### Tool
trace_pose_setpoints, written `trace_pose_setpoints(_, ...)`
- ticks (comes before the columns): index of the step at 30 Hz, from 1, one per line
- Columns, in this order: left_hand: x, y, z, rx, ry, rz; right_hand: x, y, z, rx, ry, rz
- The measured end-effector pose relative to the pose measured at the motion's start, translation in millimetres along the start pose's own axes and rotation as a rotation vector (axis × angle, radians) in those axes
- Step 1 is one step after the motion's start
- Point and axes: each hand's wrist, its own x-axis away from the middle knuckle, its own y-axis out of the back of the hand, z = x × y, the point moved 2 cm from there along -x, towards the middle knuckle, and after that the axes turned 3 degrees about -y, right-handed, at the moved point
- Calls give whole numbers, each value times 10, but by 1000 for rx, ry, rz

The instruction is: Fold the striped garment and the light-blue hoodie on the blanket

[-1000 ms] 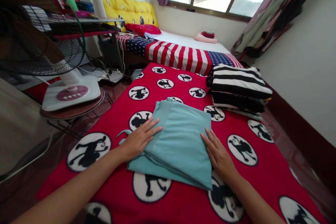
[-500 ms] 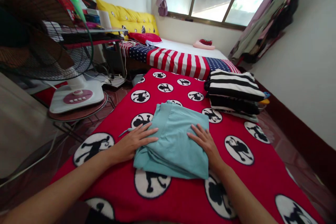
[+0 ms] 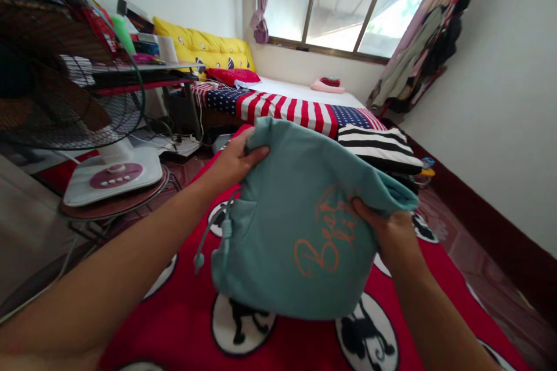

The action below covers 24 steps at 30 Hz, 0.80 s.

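A folded teal garment [image 3: 300,185] with orange "Best li…" lettering is held up, tilted, above the red blanket [image 3: 183,301]. From its left side dangles a drawstring [image 3: 227,229] with a toggle. My left hand [image 3: 241,156] grips the upper left corner, thumb on the near face and fingers behind the cloth. On the right edge my right hand [image 3: 389,229] is closed on the fabric, thumb in front near the lettering; its other fingers are hidden. The upper right part of the cloth flops over above that hand. Whether the garment is a top or bottoms I cannot tell.
A pile of striped black-and-white clothing [image 3: 378,148] lies at the blanket's far right. To the left, a fan [image 3: 115,168] stands on a round stool. Behind are a bed with a flag-patterned cover [image 3: 282,105], a cluttered desk [image 3: 148,78] and hanging clothes [image 3: 413,64].
Both hands lay flat on the folded teal garment before; now they grip its edges and have lifted it off the blanket. Its lettered face has come into view.
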Motion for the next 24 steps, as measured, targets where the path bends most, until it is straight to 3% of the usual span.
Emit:
trace_pose_setpoints(3, -219, -397, 391, -217, 170, 133, -208, -81, -530, 130, -140, 45)
trace_pose_setpoints(6, -68, -759, 475, -281, 202, 155, -226, -164, -895, 343, -16, -61)
trace_pose_setpoints(8, 151, -1012, 366, -280, 140, 250, -163, -313, -942, 433, 104, -39)
trace_pose_setpoints(11, 500, -1371, 208, -347, 13, 443, -95, -646, -878, 574, 209, 181)
trace_pose_setpoints(13, 668, -1536, 227, -446, -15, 467, -106, -825, -877, 741, 199, 304)
trace_pose_setpoints(17, 794, -1653, 429, -554, -14, 352, -182, -920, -1013, 968, 116, 303)
trace_pose_setpoints(24, 773, -1602, 490, -523, -35, 338, -171, -769, -1160, 752, 173, 96)
